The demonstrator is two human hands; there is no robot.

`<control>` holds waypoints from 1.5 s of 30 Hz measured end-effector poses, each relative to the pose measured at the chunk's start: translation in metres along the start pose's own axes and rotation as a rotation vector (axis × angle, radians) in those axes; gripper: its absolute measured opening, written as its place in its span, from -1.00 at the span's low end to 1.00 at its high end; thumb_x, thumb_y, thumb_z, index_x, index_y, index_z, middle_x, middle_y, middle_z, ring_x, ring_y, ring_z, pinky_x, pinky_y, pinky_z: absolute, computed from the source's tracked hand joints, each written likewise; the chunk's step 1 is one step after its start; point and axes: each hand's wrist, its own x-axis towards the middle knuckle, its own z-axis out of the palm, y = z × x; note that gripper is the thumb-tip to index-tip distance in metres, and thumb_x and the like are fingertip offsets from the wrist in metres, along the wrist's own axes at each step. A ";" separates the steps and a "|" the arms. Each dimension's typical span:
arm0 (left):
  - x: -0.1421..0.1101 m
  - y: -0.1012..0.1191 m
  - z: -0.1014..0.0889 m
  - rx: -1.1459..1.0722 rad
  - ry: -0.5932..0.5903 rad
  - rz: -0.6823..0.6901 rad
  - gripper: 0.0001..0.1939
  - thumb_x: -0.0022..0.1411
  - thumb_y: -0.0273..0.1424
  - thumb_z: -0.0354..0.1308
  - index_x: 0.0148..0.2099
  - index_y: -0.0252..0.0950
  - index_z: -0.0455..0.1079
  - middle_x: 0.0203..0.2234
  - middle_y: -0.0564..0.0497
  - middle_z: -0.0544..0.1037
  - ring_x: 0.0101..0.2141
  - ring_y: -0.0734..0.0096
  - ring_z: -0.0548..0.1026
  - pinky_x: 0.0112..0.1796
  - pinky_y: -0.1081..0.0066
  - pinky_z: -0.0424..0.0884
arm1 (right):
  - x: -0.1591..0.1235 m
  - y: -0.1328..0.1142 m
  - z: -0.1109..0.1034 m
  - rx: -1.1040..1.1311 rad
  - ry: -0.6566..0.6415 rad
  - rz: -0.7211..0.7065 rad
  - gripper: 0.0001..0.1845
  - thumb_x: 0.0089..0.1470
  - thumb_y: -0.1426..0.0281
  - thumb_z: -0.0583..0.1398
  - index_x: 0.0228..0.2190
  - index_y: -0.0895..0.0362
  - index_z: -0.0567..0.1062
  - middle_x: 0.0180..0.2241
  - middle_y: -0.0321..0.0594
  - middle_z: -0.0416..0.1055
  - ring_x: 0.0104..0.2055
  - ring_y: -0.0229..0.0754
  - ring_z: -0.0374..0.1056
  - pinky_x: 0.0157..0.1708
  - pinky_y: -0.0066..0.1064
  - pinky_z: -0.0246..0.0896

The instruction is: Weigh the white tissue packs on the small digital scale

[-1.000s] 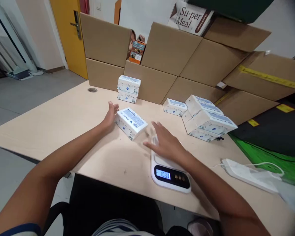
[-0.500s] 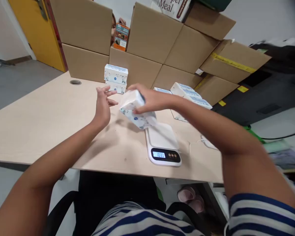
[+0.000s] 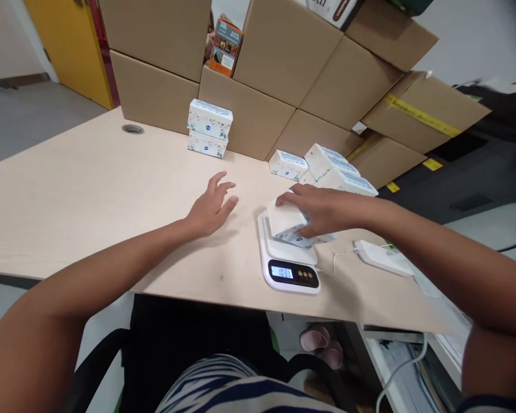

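My right hand (image 3: pixel 322 207) grips a white tissue pack (image 3: pixel 286 221) and holds it down on the white digital scale (image 3: pixel 289 265), whose display reads 103.1. My left hand (image 3: pixel 211 206) rests open on the light wooden table (image 3: pixel 81 189), fingers spread, just left of the scale and holding nothing. Two more tissue packs (image 3: pixel 208 127) are stacked at the back against the cartons. Several others (image 3: pixel 322 166) lie in a loose pile behind my right hand.
Large cardboard cartons (image 3: pixel 292 74) wall off the table's back edge, with a small orange box (image 3: pixel 226 39) between them. A white power strip (image 3: pixel 382 257) with a cable lies right of the scale. A cable hole (image 3: pixel 133 129) sits far left. A yellow door (image 3: pixel 64 46) stands behind.
My right hand picked the tissue pack up off the table, carried it right and set it on the scale. My left hand let go and dropped flat onto the table.
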 end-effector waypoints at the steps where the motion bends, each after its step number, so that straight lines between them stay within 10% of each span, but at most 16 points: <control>1: -0.001 0.001 0.000 0.015 -0.014 0.015 -0.09 0.57 0.42 -0.24 0.44 -0.16 0.38 0.68 -0.30 0.07 0.20 -0.12 0.62 0.19 -0.15 0.63 | 0.000 -0.002 0.000 -0.010 -0.011 -0.009 -0.10 0.07 0.16 0.41 0.42 -0.05 0.46 0.26 0.10 0.48 0.21 0.34 0.49 0.08 0.03 0.48; 10: -0.002 0.002 0.002 0.083 -0.063 0.034 -0.27 0.65 0.24 -0.16 0.44 -0.18 0.37 0.70 -0.30 0.02 0.17 -0.13 0.65 0.16 -0.18 0.66 | 0.007 -0.018 0.009 -0.099 -0.079 -0.059 -0.16 0.08 0.29 0.38 0.40 -0.04 0.55 0.23 0.14 0.51 0.26 0.39 0.47 0.06 0.05 0.48; 29: -0.001 -0.002 0.005 0.050 -0.094 -0.054 -0.51 0.57 -0.04 0.13 0.38 -0.13 0.39 0.69 -0.24 0.01 0.33 -0.24 0.57 0.17 -0.19 0.67 | 0.011 -0.008 0.032 -0.019 0.013 -0.033 -0.10 0.22 -0.12 0.36 0.45 0.01 0.51 0.33 0.20 0.47 0.30 0.41 0.48 0.16 0.06 0.43; 39: 0.000 -0.002 0.004 0.005 -0.074 -0.114 -0.52 0.58 0.00 0.12 0.37 -0.10 0.37 0.70 -0.19 -0.01 0.35 -0.21 0.56 0.22 -0.20 0.67 | 0.016 0.027 0.082 0.368 0.351 -0.253 0.11 0.39 -0.47 -0.11 0.58 -0.03 0.32 0.54 0.17 0.32 0.56 0.40 0.26 0.51 0.35 0.25; 45: 0.001 -0.001 0.001 0.051 -0.106 -0.112 -0.53 0.59 -0.01 0.09 0.38 -0.07 0.33 0.70 -0.17 0.00 0.35 -0.14 0.57 0.27 -0.19 0.66 | 0.019 0.065 0.082 0.540 0.583 -0.321 0.08 0.36 -0.51 -0.18 0.44 -0.16 0.54 0.45 0.00 0.51 0.56 0.34 0.33 0.59 0.40 0.17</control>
